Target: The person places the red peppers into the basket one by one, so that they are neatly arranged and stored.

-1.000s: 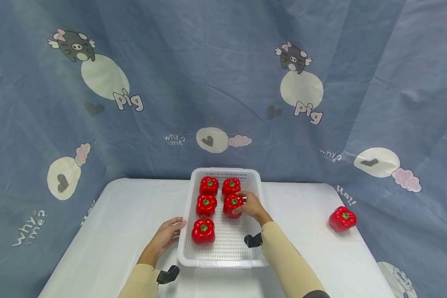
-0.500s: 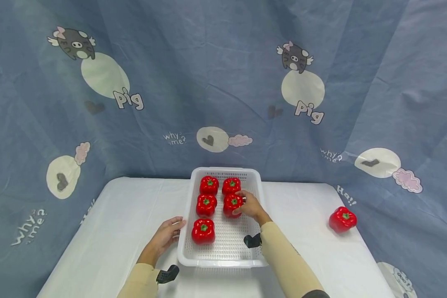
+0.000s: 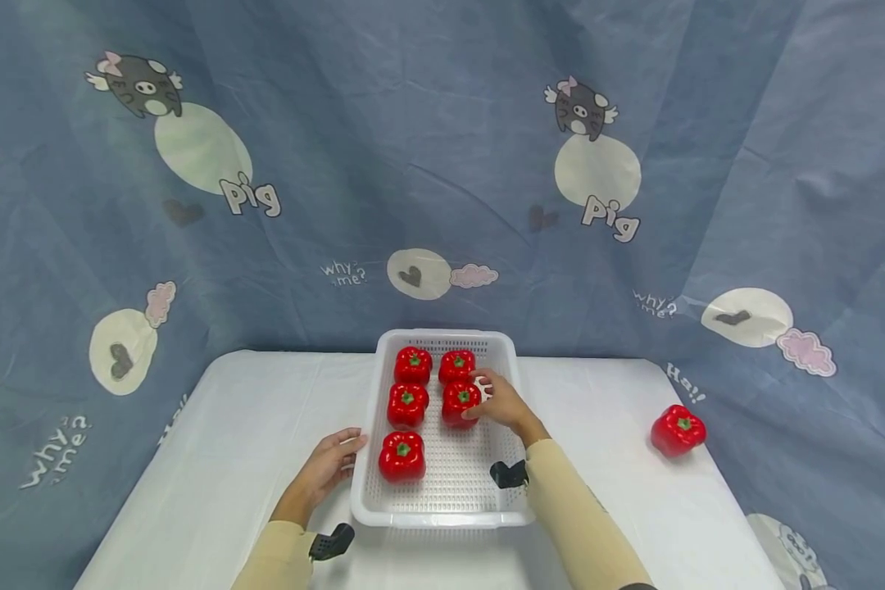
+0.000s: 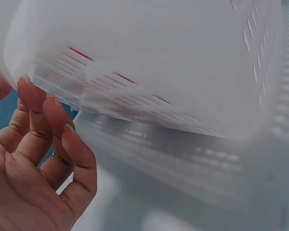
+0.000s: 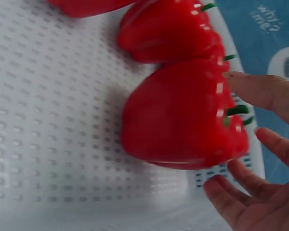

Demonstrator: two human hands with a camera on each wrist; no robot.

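A white perforated plastic basket (image 3: pixel 442 519) holds several red bell peppers, in two columns. My right hand (image 3: pixel 503 403) is at the right column's nearer bell pepper (image 3: pixel 460 405), its fingers spread around the top. In the right wrist view, gaps show between most fingertips and that bell pepper (image 5: pixel 178 115); I cannot tell whether the thumb touches it. My left hand (image 3: pixel 330 465) is at the basket's left side, fingers loosely bent. Seen from the left wrist, its fingertips (image 4: pixel 53 103) lie against or very near the basket's outer wall (image 4: pixel 159 62).
One more red bell pepper (image 3: pixel 678 431) lies on the white table (image 3: pixel 597 459), near its right edge. A blue patterned cloth (image 3: pixel 442 164) hangs behind the table. Inside the basket, bare perforated floor (image 3: pixel 465 479) shows at the near right.
My right hand's fingers have spread and drawn slightly back to the right from the bell pepper, which stays in place. The left hand has not visibly moved.
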